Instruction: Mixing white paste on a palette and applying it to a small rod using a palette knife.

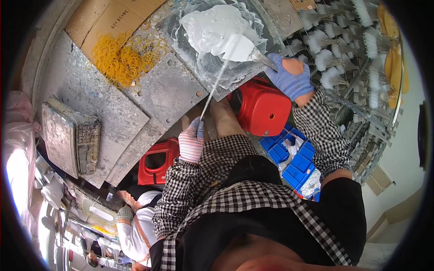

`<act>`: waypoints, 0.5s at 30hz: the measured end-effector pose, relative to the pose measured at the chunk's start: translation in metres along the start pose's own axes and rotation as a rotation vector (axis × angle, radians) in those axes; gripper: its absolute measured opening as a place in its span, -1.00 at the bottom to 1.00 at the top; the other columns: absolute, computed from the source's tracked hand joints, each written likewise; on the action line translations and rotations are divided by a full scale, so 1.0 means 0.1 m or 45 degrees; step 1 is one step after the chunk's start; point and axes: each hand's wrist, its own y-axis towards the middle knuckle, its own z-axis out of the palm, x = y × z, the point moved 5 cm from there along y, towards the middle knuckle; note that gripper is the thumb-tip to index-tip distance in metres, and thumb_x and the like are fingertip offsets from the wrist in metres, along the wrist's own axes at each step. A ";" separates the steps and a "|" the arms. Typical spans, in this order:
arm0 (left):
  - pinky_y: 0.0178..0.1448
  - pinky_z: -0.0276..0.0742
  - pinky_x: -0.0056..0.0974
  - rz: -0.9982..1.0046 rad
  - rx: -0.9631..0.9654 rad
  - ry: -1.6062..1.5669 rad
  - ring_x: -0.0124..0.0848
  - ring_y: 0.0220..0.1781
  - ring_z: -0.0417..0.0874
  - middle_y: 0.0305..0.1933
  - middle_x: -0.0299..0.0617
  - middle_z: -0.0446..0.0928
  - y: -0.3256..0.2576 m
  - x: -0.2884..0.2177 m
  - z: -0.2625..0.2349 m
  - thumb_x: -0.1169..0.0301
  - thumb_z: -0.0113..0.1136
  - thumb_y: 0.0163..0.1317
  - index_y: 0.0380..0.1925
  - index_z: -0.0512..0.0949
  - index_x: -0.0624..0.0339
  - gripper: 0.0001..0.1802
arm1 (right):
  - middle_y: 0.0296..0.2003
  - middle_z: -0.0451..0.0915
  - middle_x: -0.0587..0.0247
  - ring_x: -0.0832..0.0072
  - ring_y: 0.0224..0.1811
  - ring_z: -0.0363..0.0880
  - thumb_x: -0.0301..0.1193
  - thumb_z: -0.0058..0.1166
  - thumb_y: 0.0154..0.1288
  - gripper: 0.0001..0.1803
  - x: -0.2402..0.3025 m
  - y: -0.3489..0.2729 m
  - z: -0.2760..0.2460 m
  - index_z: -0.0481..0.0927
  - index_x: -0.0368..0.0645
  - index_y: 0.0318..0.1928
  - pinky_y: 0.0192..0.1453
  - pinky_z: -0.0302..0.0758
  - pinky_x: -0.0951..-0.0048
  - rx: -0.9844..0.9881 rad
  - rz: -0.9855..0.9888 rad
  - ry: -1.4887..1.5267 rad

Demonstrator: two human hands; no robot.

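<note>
My left hand [191,142], in a pink-and-white striped glove with blue fingertips, pinches the near end of a long thin pale stick [211,93]. The stick slants up and away, widening and blurring at its far end over a mound of white paste [210,29]. A smeared, glassy-looking plate [216,77] lies under the paste. In a blue glove with a hole on its back, my right hand [291,79] is closed round the handle of a putty knife [263,58]. Its blade, coated white, rests at the paste's near right side.
Yellow rubber bands [118,61] lie beside cardboard [108,20] on a spattered metal table [86,86]. A crusted block [72,135] stands at left. Red stools [271,106] and a blue crate [289,156] are below. White tufts [330,58] fill a right-hand rack. Another person's sleeve [135,230] shows lower left.
</note>
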 end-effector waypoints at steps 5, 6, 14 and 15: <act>-0.29 0.58 -0.16 -0.053 -0.088 0.173 -0.05 -0.35 0.72 -0.35 0.16 0.64 -0.05 -0.19 0.03 0.39 0.15 0.37 -0.04 0.64 0.28 -0.74 | -0.40 0.68 0.00 0.03 -0.35 0.68 -0.05 0.16 0.23 -0.59 -0.31 -0.14 -0.13 0.63 -0.14 -0.16 -0.24 0.56 0.04 -0.115 -0.007 0.165; -0.28 0.59 -0.16 -0.034 -0.127 0.203 -0.04 -0.34 0.73 -0.35 0.15 0.65 -0.10 -0.20 0.04 0.40 0.17 0.36 -0.04 0.65 0.26 -0.75 | -0.39 0.68 -0.01 0.02 -0.34 0.68 -0.06 0.16 0.24 -0.57 -0.38 -0.15 -0.14 0.62 -0.18 -0.15 -0.24 0.55 0.03 -0.167 -0.032 0.242; -0.29 0.58 -0.17 0.009 -0.336 0.143 -0.05 -0.37 0.71 -0.35 0.13 0.65 -0.28 -0.35 0.23 0.46 0.21 0.33 -0.04 0.64 0.24 -0.77 | -0.63 0.45 0.39 0.65 -0.73 0.35 -0.01 -0.07 0.48 -0.48 -0.77 -0.05 0.56 0.61 -0.29 -0.17 -0.70 0.25 0.62 0.926 0.468 1.801; -0.29 0.58 -0.17 0.003 -0.338 0.141 -0.05 -0.37 0.71 -0.35 0.13 0.65 -0.28 -0.40 0.26 0.46 0.21 0.33 -0.04 0.64 0.24 -0.77 | -0.66 0.37 0.46 0.75 -0.76 0.24 -0.01 -0.13 0.51 -0.47 -0.72 -0.07 0.57 0.60 -0.29 -0.16 -0.75 0.14 0.70 1.107 0.563 2.028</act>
